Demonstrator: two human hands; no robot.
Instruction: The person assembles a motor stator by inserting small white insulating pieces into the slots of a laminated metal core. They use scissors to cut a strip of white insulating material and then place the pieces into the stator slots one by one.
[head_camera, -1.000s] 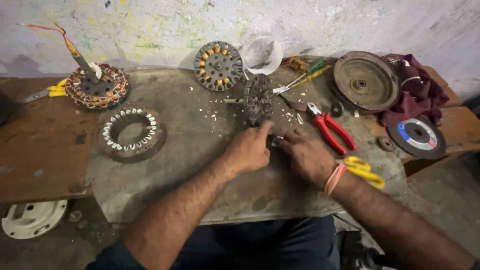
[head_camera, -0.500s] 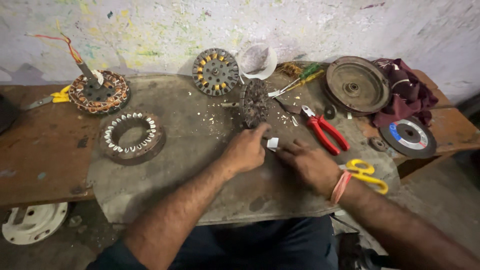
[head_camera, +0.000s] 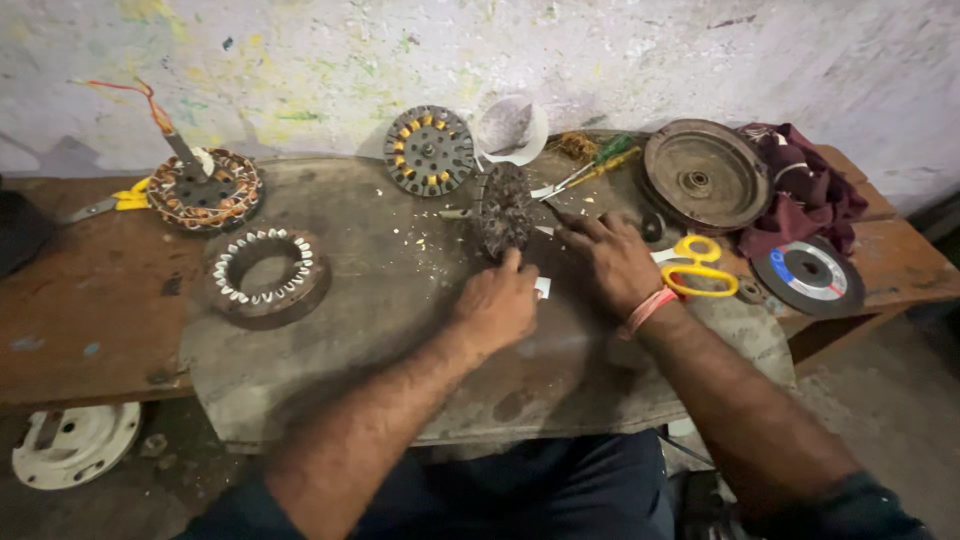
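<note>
The left hand (head_camera: 497, 305) is curled, with its fingers closed on a small white piece (head_camera: 542, 288) by the thumb. One finger points up and touches the bottom of a dark, dirty motor core (head_camera: 503, 210). The core stands on its edge in the middle of the grey counter (head_camera: 340, 360).

The right hand (head_camera: 615, 262) lies flat on the counter just beside the core. Its fingers are stretched out toward the core, and I cannot tell if they hold anything.

Yellow scissors (head_camera: 700, 266) lie next to the right hand. A round metal cover (head_camera: 705, 175) and a dark red cloth (head_camera: 805, 195) sit behind them. A grinding disc (head_camera: 808, 275) is at the right edge. A ring with white paper slots (head_camera: 267, 275) is on the left, well apart.
</note>
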